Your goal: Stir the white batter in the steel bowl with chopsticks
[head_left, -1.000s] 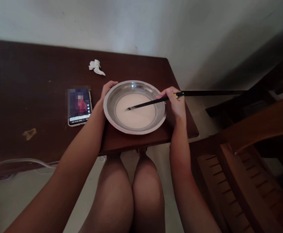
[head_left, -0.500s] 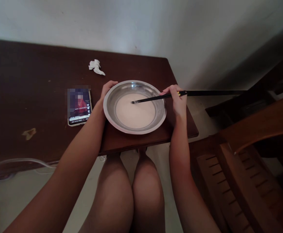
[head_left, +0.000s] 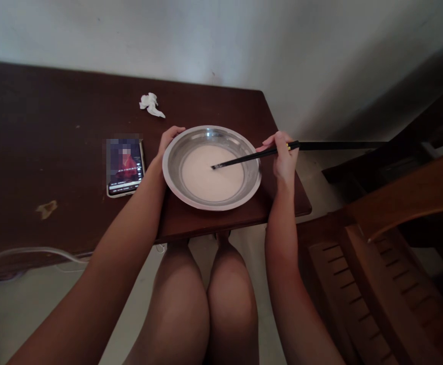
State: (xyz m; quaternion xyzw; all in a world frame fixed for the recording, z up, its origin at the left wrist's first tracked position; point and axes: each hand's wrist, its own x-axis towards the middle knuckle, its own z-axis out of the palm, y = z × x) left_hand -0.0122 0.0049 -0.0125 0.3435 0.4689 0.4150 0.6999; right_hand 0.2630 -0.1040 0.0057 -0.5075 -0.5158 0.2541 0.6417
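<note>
A wide steel bowl point(head_left: 172, 177) with pale, milky batter point(head_left: 206, 180) sits near the front right corner of a dark wooden table point(head_left: 54, 152). My left hand point(head_left: 168, 139) grips the bowl's left rim, fingers curled over the edge. My right hand point(head_left: 282, 154) is closed on a pair of black chopsticks point(head_left: 240, 159) at the bowl's right side. Their tips dip into the batter near the bowl's middle.
A phone point(head_left: 125, 167) with a lit screen lies left of the bowl. A crumpled white tissue point(head_left: 150, 104) lies further back. A white cable point(head_left: 34, 252) hangs off the table's front left. Wooden chairs point(head_left: 377, 263) stand to the right. My knees are under the table's edge.
The chopstick tips have swept through the batter from the left, up toward the back, then to the centre. My right hand has shifted slightly right. The left hand and bowl stay put.
</note>
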